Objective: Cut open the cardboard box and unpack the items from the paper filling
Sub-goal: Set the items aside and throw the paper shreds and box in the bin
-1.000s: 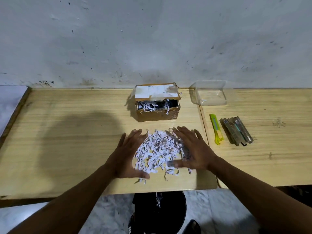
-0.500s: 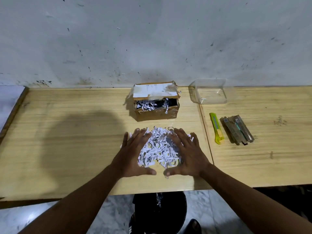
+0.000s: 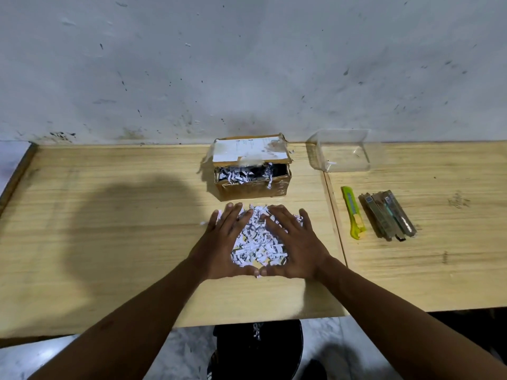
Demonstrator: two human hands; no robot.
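Observation:
A small cardboard box (image 3: pixel 252 189) stands at the back of the table, its top flap lifted, with shredded paper showing inside. In front of it lies a heap of shredded paper filling (image 3: pixel 256 244). My left hand (image 3: pixel 223 246) and my right hand (image 3: pixel 292 246) lie flat on either side of the heap, fingers spread, cupping it between them with thumbs almost touching. To the right lie a yellow-green utility knife (image 3: pixel 353 212) and a bundle of several narrow dark packets (image 3: pixel 386 215).
A clear plastic container (image 3: pixel 343 152) sits at the back right, against the wall. Two wooden tabletops (image 3: pixel 109 229) meet at a seam right of my hands. A dark stool (image 3: pixel 258 349) is below the front edge, with paper bits on it.
Both hands have slid inward, squeezing the paper heap into a tighter pile; the thumbs now nearly meet at its near side.

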